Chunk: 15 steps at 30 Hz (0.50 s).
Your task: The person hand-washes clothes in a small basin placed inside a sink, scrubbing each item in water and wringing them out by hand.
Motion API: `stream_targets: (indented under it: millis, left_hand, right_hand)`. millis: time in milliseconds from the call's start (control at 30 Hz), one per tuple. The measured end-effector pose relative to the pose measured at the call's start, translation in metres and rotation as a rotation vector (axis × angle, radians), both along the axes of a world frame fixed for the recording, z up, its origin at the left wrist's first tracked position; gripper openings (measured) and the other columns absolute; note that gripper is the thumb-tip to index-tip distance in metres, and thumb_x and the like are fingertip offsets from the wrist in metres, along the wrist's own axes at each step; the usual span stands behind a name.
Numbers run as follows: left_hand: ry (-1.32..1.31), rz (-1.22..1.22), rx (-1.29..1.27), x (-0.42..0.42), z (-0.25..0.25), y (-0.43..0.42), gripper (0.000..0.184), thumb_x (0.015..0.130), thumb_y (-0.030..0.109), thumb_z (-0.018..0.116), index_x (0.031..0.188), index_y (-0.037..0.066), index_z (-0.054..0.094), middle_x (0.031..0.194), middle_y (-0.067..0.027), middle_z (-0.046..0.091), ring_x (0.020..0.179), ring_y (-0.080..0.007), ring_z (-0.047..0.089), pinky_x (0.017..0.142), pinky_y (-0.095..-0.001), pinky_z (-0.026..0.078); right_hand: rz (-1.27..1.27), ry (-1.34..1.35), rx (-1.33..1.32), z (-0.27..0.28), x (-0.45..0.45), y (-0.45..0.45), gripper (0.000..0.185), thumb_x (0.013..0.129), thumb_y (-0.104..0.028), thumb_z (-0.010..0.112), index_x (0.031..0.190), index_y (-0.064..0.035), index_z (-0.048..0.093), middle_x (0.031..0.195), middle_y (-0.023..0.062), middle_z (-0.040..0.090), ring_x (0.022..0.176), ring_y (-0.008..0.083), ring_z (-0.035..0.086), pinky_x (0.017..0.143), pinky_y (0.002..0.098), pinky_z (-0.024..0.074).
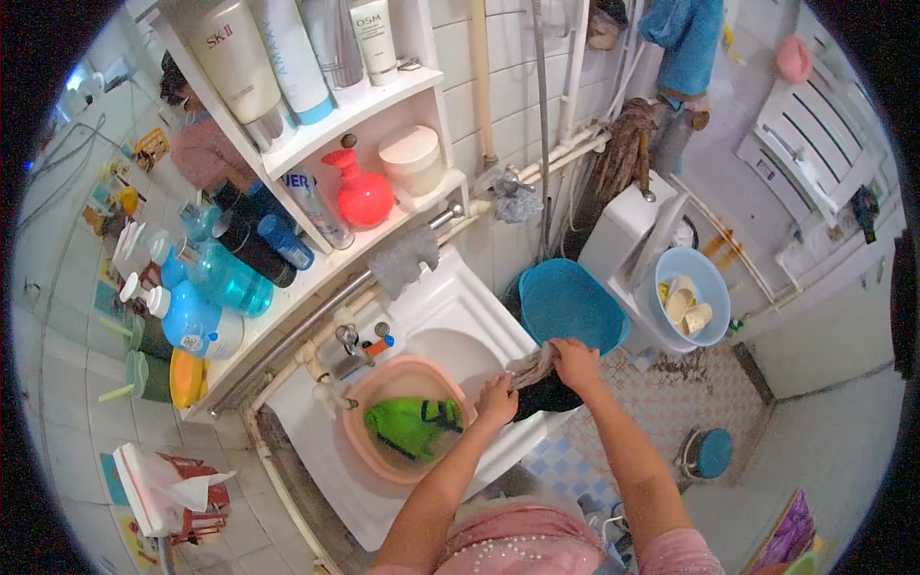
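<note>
Both hands hold a wet-looking greyish-brown cloth [530,368] stretched between them over the right edge of the white sink [462,301]. My left hand [496,401] grips its left end, and my right hand [577,366] grips the other end. Black fabric [548,395] hangs beneath the cloth. Left of my left hand, a pink basin [365,455] stands in the sink with cloudy water and a bright green cloth [407,426] in it. Just beyond my right hand is a blue tub [572,305].
A faucet [347,337] rises behind the basin. Shelves [369,110] with bottles stand at upper left. A light-blue basin [706,273] holding pale items sits at right. On the tiled floor is a small round blue-topped object [713,452].
</note>
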<state>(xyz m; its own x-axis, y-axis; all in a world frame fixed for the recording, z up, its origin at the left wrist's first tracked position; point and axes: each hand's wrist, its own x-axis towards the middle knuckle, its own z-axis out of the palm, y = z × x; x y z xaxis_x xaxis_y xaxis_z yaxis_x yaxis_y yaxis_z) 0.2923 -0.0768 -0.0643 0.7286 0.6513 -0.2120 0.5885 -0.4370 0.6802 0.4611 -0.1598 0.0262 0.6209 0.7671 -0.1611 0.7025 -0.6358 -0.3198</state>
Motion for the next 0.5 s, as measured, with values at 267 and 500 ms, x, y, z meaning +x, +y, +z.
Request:
stream_targets:
  millis: [267, 500]
  left_hand:
    - [-0.024, 0.016, -0.028, -0.02, -0.009, 0.02, 0.04, 0.085, 0.025, 0.045, 0.122, 0.011, 0.046, 0.124, -0.0223, 0.043, 0.114, -0.0408, 0.039, 0.095, -0.0467, 0.033]
    - [-0.254, 0.31, 0.029, -0.064, 0.01, 0.028, 0.047, 0.086, 0.028, 0.044, 0.125, 0.002, 0.039, 0.127, -0.0209, 0.041, 0.115, -0.0412, 0.039, 0.096, -0.0434, 0.032]
  right_hand:
    - [-0.001, 0.084, -0.042, 0.009, -0.015, 0.005, 0.052, 0.079, -0.02, 0.054, 0.128, -0.0123, 0.038, 0.128, 0.0152, 0.041, 0.118, 0.0347, 0.04, 0.089, 0.061, 0.0303]
    - [0.281, -0.08, 0.017, 0.025, -0.077, 0.046, 0.058, 0.076, -0.024, 0.06, 0.128, -0.0067, 0.038, 0.135, 0.0152, 0.032, 0.126, 0.0321, 0.029, 0.093, 0.0559, 0.0306]
